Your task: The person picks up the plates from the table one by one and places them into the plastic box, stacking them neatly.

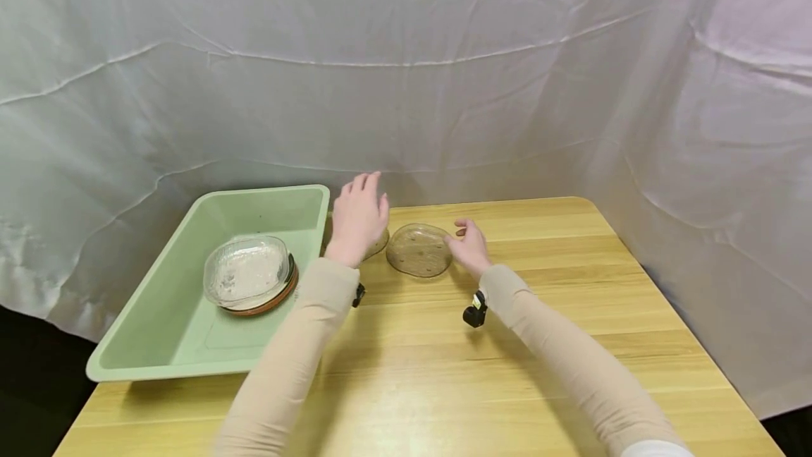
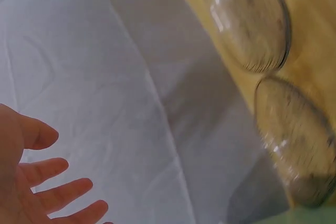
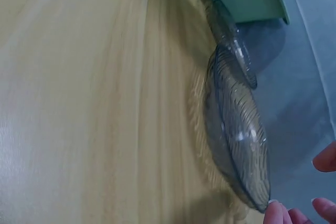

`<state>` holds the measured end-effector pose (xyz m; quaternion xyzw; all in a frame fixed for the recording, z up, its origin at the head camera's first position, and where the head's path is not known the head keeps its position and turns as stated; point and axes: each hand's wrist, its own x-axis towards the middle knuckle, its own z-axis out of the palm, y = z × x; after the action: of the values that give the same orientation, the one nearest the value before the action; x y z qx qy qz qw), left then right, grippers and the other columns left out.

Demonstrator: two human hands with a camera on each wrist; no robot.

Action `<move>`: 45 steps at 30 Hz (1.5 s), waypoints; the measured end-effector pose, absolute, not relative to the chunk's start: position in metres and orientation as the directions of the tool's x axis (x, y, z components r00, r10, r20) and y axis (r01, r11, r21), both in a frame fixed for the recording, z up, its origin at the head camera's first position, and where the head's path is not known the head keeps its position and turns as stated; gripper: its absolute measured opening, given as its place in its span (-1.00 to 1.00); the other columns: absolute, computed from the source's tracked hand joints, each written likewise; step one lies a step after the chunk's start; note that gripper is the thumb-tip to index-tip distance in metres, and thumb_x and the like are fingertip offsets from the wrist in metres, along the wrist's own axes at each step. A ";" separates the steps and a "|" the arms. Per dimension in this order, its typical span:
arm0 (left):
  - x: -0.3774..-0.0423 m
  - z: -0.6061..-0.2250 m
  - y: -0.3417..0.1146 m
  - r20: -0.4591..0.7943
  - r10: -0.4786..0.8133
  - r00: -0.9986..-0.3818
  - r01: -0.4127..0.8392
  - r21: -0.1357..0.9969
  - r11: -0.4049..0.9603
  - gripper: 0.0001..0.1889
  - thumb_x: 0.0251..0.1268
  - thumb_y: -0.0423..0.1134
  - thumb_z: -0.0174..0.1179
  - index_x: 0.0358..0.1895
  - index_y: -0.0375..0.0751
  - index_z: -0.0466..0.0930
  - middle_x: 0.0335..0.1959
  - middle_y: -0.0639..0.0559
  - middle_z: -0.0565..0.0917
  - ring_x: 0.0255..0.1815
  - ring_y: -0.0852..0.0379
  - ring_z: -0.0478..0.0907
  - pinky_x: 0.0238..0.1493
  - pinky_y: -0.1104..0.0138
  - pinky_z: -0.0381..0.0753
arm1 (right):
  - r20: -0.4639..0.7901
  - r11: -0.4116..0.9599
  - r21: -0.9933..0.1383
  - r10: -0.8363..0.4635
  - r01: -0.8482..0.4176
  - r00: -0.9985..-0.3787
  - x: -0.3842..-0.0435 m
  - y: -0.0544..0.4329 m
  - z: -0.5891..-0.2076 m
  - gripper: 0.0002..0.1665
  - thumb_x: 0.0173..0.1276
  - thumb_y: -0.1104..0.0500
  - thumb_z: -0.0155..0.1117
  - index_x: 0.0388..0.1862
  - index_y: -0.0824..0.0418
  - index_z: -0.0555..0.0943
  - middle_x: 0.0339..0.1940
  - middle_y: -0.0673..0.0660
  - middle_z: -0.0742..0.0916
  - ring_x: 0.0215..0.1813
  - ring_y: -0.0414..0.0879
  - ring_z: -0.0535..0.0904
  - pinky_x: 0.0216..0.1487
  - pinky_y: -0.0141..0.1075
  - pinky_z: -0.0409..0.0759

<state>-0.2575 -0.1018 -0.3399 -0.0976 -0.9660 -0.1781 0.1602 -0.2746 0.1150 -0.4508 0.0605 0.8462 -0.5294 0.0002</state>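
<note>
A clear, brownish glass plate [image 1: 417,252] with a rippled wall lies toward the back of the table. My right hand [image 1: 469,249] is at its right edge, with the thumb at the rim and the other fingers loosely bent and apart. Beside it, a second glass plate [image 2: 294,140] lies close to the tub; in the head view my left hand [image 1: 358,217] partly covers it. That hand is raised above the plate and holds nothing, its fingers spread in the left wrist view.
On the left stands a large green tub [image 1: 171,374]. Inside it are stacked dishes, with a clear glass dish [image 1: 247,270] on top and a brown-rimmed plate [image 1: 269,304] below. Grey cloth [image 1: 406,118] hangs behind the wooden table [image 1: 431,372].
</note>
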 end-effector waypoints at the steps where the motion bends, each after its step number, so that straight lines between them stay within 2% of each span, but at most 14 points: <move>1: -0.257 -0.345 -0.098 0.342 0.130 -0.931 0.241 0.306 0.921 -0.45 0.58 -0.09 -0.09 0.52 -0.17 0.23 0.50 -0.21 0.37 0.47 -0.30 0.34 0.45 -0.14 0.40 | -0.076 0.436 -0.893 0.098 0.111 -0.992 -0.274 0.115 -0.451 -0.31 0.47 0.13 0.16 0.50 0.28 0.24 0.38 0.36 0.46 0.33 0.21 0.44 0.35 0.05 0.50; 9: -0.252 -0.384 -0.084 0.271 0.109 -0.956 0.191 0.295 0.936 -0.48 0.58 -0.11 -0.08 0.51 -0.11 0.25 0.49 -0.16 0.38 0.49 -0.25 0.32 0.47 -0.12 0.38 | -0.121 0.514 -0.844 0.093 0.152 -0.988 -0.275 0.115 -0.459 -0.22 0.45 0.11 0.16 0.53 0.33 0.14 0.36 0.41 0.46 0.36 0.29 0.43 0.40 0.11 0.48; 14: -0.252 -0.404 -0.082 0.236 0.103 -0.966 0.165 0.263 0.950 -0.48 0.59 -0.10 -0.09 0.51 -0.11 0.24 0.47 -0.18 0.40 0.47 -0.27 0.34 0.48 -0.12 0.37 | -0.142 0.566 -0.805 0.106 0.177 -0.984 -0.276 0.115 -0.466 -0.17 0.46 0.07 0.18 0.55 0.32 0.09 0.34 0.38 0.46 0.36 0.25 0.43 0.42 0.08 0.47; 20: -0.251 -0.419 -0.080 0.226 0.104 -0.969 0.160 0.246 0.956 -0.50 0.58 -0.10 -0.08 0.48 -0.13 0.28 0.46 -0.20 0.42 0.46 -0.29 0.35 0.44 -0.14 0.40 | -0.131 0.646 -0.743 0.114 0.174 -0.985 -0.278 0.114 -0.474 -0.14 0.47 0.03 0.17 0.58 0.31 0.06 0.39 0.42 0.42 0.41 0.29 0.40 0.47 0.12 0.42; 26: -0.249 -0.429 -0.077 0.218 0.146 -0.965 0.194 0.216 0.957 -0.51 0.57 -0.11 -0.06 0.47 -0.12 0.28 0.43 -0.18 0.44 0.45 -0.26 0.37 0.45 -0.12 0.41 | -0.096 0.711 -0.688 0.111 0.147 -0.989 -0.279 0.113 -0.477 -0.13 0.48 0.05 0.21 0.58 0.32 0.07 0.38 0.43 0.42 0.38 0.30 0.44 0.40 0.13 0.47; 34: -0.246 -0.434 -0.075 0.214 0.218 -0.952 0.262 0.201 0.944 -0.50 0.56 -0.15 -0.02 0.47 -0.13 0.29 0.44 -0.18 0.43 0.48 -0.24 0.35 0.51 -0.11 0.35 | -0.082 0.738 -0.665 0.087 0.119 -0.993 -0.275 0.120 -0.476 -0.14 0.45 0.12 0.23 0.57 0.35 0.09 0.40 0.45 0.43 0.40 0.33 0.43 0.45 0.17 0.42; 45: -0.249 -0.441 -0.069 0.261 0.354 -0.898 0.402 0.160 0.902 -0.51 0.52 -0.20 0.03 0.45 -0.16 0.34 0.43 -0.17 0.46 0.47 -0.23 0.37 0.52 -0.10 0.34 | -0.070 0.767 -0.640 0.003 0.047 -0.998 -0.271 0.148 -0.477 -0.15 0.48 0.15 0.20 0.58 0.40 0.05 0.37 0.47 0.45 0.40 0.35 0.42 0.47 0.17 0.40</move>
<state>-0.2493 -0.0689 -0.4408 -0.1950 -0.9685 -0.1054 0.1134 -0.2712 0.1477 -0.4769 0.0135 0.9394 -0.3411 0.0324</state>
